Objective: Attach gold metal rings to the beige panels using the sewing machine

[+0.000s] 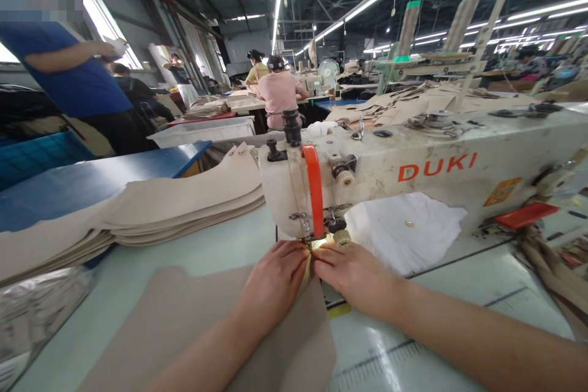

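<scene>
**Both hands at the needle of a DUKI sewing machine, beige panel beneath**

Beige fabric panel (197, 318) lies flat on the pale green tabletop (138, 263), near side, mostly left of the needle; its far end reaches the needle area of the sewing machine (367, 165). Left hand (278, 275): fingers drawn together, clamped on the far end of the panel just left of the needle; forearm crosses over the fabric. Right hand (353, 269): fingertips bunched just right of the needle, close to the left fingertips; cannot tell whether they pinch the fabric or only press on it.

Surroundings: red strip (313, 190) on the machine head, above the hands. White cloth (404, 233) under the machine arm, to the right. Ruler markings (399, 349) on the near right of the tabletop. Stack of beige panels (184, 214) on the left, farther than the worked piece. Far side: person in a pink shirt (280, 92), seated, back to view.
</scene>
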{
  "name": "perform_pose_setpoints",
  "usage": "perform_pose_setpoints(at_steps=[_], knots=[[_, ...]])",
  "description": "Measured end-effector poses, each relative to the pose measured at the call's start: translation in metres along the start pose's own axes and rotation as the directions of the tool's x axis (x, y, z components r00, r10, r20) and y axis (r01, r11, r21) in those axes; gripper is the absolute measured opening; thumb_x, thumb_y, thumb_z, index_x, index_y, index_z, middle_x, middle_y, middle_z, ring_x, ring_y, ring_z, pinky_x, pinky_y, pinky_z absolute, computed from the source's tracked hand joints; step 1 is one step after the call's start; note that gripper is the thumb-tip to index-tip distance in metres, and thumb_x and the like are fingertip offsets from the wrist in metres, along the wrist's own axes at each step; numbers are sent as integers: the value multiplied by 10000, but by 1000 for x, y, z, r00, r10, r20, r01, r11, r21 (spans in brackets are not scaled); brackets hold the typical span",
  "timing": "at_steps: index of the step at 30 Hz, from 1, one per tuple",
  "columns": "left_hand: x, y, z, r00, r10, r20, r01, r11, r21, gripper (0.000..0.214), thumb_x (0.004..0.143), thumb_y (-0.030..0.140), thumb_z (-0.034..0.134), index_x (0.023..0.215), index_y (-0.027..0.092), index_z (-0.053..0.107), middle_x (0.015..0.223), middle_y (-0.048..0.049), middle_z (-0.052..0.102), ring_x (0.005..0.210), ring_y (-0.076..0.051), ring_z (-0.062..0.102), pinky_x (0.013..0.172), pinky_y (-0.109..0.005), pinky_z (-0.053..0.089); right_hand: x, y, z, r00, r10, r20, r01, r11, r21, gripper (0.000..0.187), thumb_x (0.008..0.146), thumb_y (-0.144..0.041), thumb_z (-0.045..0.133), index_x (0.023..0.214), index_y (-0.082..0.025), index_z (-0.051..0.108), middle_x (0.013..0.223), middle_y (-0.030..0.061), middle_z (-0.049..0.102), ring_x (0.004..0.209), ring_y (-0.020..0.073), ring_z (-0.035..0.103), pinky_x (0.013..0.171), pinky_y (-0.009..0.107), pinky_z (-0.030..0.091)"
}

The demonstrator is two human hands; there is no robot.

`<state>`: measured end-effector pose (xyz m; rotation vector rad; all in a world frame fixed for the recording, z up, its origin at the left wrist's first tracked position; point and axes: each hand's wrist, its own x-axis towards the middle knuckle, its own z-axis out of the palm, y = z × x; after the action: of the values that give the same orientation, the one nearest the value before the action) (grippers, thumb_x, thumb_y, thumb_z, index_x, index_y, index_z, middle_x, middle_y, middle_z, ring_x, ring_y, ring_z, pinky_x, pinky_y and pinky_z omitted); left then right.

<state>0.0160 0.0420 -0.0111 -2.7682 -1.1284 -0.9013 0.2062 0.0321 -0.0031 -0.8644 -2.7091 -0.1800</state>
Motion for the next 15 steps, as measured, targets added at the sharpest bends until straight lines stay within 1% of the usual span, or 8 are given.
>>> perform_pose_setpoints(at_steps=[6, 10, 15], knots=[[0, 1, 0, 999, -34, 2, 34, 999, 7, 169, 905, 166, 470, 873, 157, 635, 893, -72, 682, 848, -193, 610, 785, -334, 533, -2, -1, 4, 1000, 7, -22, -7, 1000, 3, 99, 865, -129, 567, 961, -124, 592, 1051, 81, 619, 1004, 202, 565, 834, 327, 470], [-1, 1, 0, 998, -59, 7, 59, 998, 1, 192, 910, 175, 456, 878, 170, 645, 897, -67, 687, 856, -190, 617, 799, -339, 536, -4, -1, 5, 999, 18, -49, -18, 1000, 1, 109, 854, -136, 589, 962, -131, 602, 1048, 69, 631, 992, 198, 573, 842, 320, 466], [-3, 6, -4, 998, -55, 30, 54, 998, 26, 231, 909, 162, 433, 928, 152, 664, 955, -83, 700, 922, -200, 627, 861, -354, 533, -10, -1, 5, 995, -31, -94, 35, 999, 35, 94, 854, -158, 595, 945, -138, 601, 1028, 51, 644, 990, 186, 573, 892, 310, 444]])
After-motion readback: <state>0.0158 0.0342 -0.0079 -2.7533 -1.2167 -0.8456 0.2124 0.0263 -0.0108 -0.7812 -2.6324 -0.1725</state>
